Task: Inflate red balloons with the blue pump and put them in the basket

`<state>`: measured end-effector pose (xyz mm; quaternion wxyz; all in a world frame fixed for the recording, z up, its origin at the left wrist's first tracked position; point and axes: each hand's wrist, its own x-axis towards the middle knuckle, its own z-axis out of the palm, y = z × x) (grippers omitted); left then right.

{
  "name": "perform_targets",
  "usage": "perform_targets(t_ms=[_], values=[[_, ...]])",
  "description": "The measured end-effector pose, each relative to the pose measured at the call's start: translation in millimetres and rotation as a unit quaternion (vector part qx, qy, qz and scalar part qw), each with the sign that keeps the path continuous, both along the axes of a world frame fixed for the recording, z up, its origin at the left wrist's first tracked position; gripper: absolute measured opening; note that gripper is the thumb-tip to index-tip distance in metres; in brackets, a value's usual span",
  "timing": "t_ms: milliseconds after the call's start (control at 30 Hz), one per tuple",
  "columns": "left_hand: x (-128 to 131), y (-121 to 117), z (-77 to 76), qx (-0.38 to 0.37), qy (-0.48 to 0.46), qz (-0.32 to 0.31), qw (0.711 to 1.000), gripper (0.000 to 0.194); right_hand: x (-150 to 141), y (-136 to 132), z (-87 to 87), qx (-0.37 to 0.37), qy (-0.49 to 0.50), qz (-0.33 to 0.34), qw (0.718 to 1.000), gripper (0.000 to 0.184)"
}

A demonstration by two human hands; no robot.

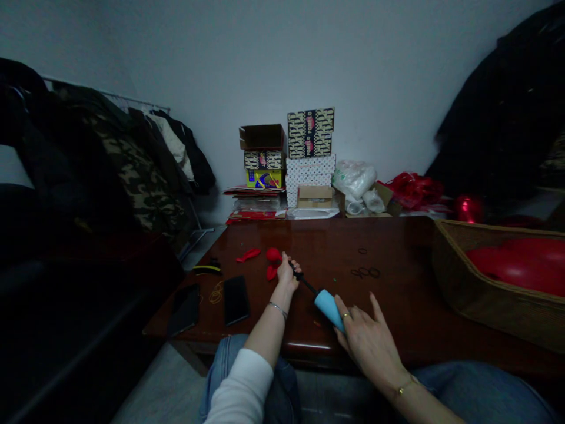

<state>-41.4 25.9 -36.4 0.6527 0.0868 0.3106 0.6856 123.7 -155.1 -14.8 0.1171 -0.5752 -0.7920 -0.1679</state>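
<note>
My left hand [287, 272] is closed around the black nozzle end of a hand pump, pinching a limp red balloon [273, 263] onto it. The pump's light blue barrel [329, 308] slants toward me over the dark wooden table [388, 294]. My right hand [368, 335] grips the near end of the blue barrel with thumb and palm, while its index and middle fingers stick out. Another flat red balloon [248, 254] lies on the table just left of my left hand.
Two dark phones [235, 299] [184, 308] and rubber bands [216, 292] lie at the table's left end. Black rings [365, 272] sit mid-table. A wicker basket [468, 294] with inflated red balloons stands right. Stacked boxes [309, 154] and bags line the wall; coats hang left.
</note>
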Motion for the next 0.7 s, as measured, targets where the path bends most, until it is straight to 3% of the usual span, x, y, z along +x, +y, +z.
perform_targets(t_ms=[233,533,700], values=[[10.4,-4.2,-1.8,-0.007,-0.020,-0.003,1.000,0.034,8.4,-9.7,4.3,0.012,-0.018,-0.018,1.000,0.051],[41.0,-25.5,-6.6,-0.021,0.003,-0.065,0.998,0.035,-2.0,13.1,9.3,0.011,-0.026,-0.042,0.999,0.050],[45.7,-29.6,-7.1,-0.017,-0.002,-0.062,0.998,0.036,-9.6,22.1,11.0,0.015,-0.020,-0.047,0.999,0.051]])
